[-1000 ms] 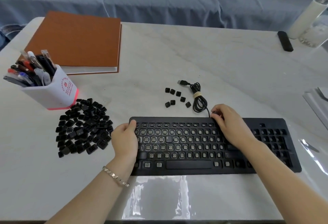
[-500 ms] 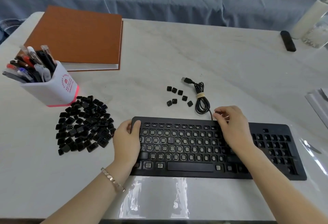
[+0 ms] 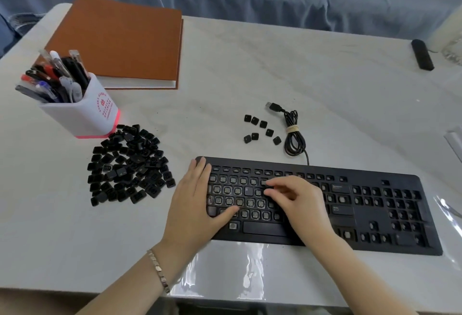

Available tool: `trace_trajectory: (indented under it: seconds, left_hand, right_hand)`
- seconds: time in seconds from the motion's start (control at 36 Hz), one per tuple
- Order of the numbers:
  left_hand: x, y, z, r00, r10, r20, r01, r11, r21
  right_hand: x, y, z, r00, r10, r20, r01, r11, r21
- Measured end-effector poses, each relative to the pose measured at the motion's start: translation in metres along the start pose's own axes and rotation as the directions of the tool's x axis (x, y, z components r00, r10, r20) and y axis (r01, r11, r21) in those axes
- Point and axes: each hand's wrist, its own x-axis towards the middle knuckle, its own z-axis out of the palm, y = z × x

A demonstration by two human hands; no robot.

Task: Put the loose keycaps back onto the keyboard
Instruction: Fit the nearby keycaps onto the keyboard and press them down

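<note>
The black keyboard (image 3: 375, 217) lies at the table's near edge, most of its switches bare; an R cap (image 3: 247, 189) is seated. My left hand (image 3: 195, 204) rests flat on the keyboard's left end, fingers straight and thumb across the lower rows. My right hand (image 3: 297, 202) hovers over the middle rows with curled fingers, index tip and thumb pinching a dark keycap (image 3: 264, 182) at the number row. A big pile of loose keycaps (image 3: 127, 164) lies left of the keyboard. A small group of keycaps (image 3: 260, 128) sits behind it.
A white pen holder (image 3: 85, 112) full of pens stands behind the pile. An orange book (image 3: 117, 39) lies at the back left. The coiled USB cable (image 3: 293, 137) sits behind the keyboard, and a black remote (image 3: 422, 54) at the far right. Clear film covers the table's front.
My right hand left the keyboard's back edge near the cable and came down over the middle keys. My left hand flattened onto the left end. The view shifted.
</note>
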Motion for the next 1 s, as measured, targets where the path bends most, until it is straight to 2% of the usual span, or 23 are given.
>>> trace_trajectory:
  seconds: [0.11, 0.31, 0.64, 1.0]
  left_hand:
    - [-0.002, 0.0, 0.002, 0.998, -0.042, -0.044, 0.038, 0.995, -0.097]
    - [-0.002, -0.001, 0.004, 0.998, -0.032, -0.052, 0.027, 0.995, -0.093]
    - [-0.002, -0.003, 0.006, 0.997, -0.022, -0.071, 0.016, 0.996, -0.087]
    - [-0.002, -0.003, 0.006, 0.995, -0.009, -0.099, 0.002, 0.997, -0.073]
  right_hand:
    - [-0.001, -0.002, -0.002, 1.0, 0.01, -0.015, -0.01, 1.0, 0.021]
    - [0.001, 0.0, 0.0, 1.0, 0.01, 0.029, -0.008, 0.997, -0.079]
    - [0.002, 0.009, 0.006, 0.982, -0.161, 0.102, 0.184, 0.939, -0.291]
    - [0.003, 0.023, 0.016, 0.968, -0.243, 0.055, 0.248, 0.92, -0.303]
